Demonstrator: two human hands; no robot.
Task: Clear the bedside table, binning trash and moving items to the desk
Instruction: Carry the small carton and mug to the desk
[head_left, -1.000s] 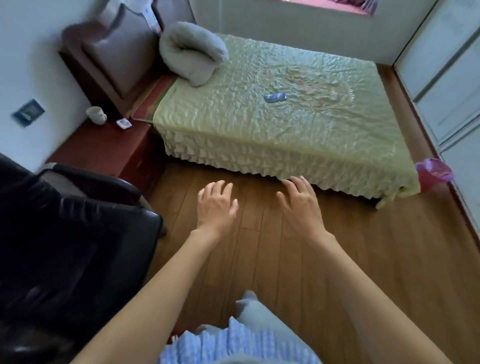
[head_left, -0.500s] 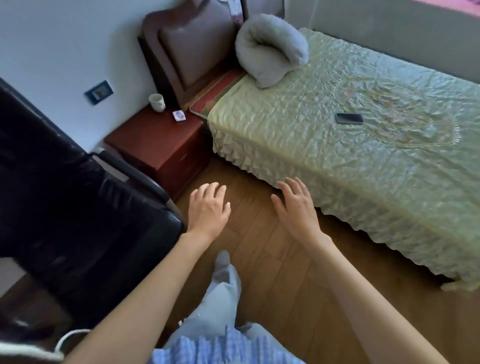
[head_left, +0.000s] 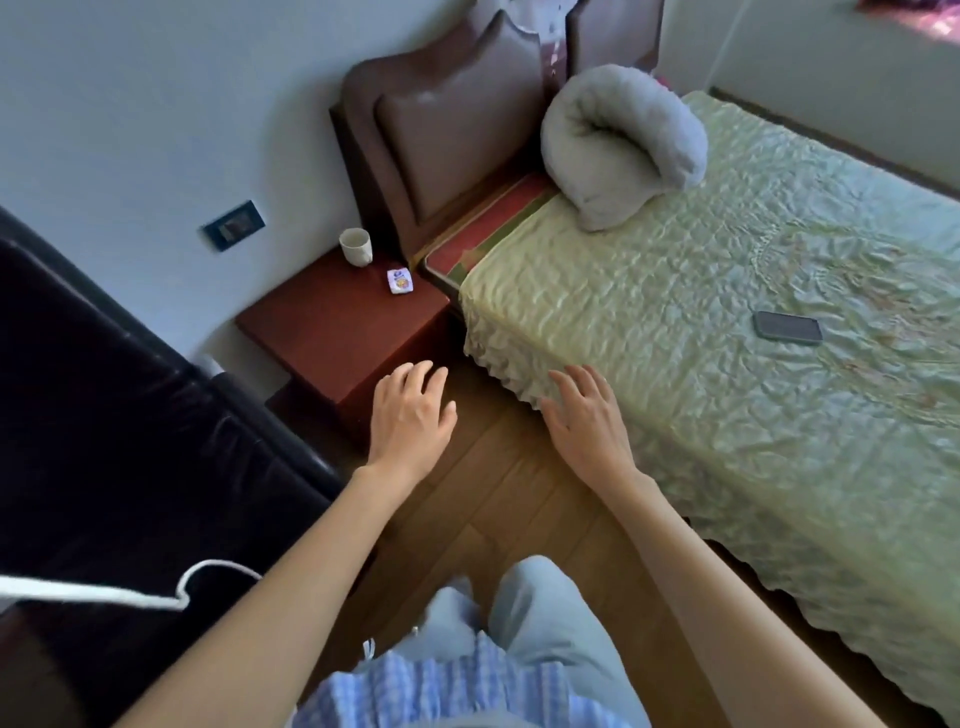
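Note:
The red-brown bedside table (head_left: 332, 332) stands against the wall between a black chair and the bed. A white cup (head_left: 356, 247) sits at its back edge. A small white packet with a printed label (head_left: 399, 281) lies near the table's right side. My left hand (head_left: 410, 415) hovers in front of the table's near corner, fingers spread and holding nothing. My right hand (head_left: 584, 415) is stretched out beside the bed's frilled edge, also spread with nothing in it.
A black leather chair (head_left: 130, 415) fills the left, with a white cable (head_left: 130, 592) across it. The bed (head_left: 727, 338) with a green cover holds a dark phone (head_left: 788, 327) and a rolled grey blanket (head_left: 618, 145). A brown headboard (head_left: 452, 130) rises behind the table.
The view has turned left and come closer to the bedside table. Both hands now reach nearer the table and the bed's edge. The pink bin has left the view.

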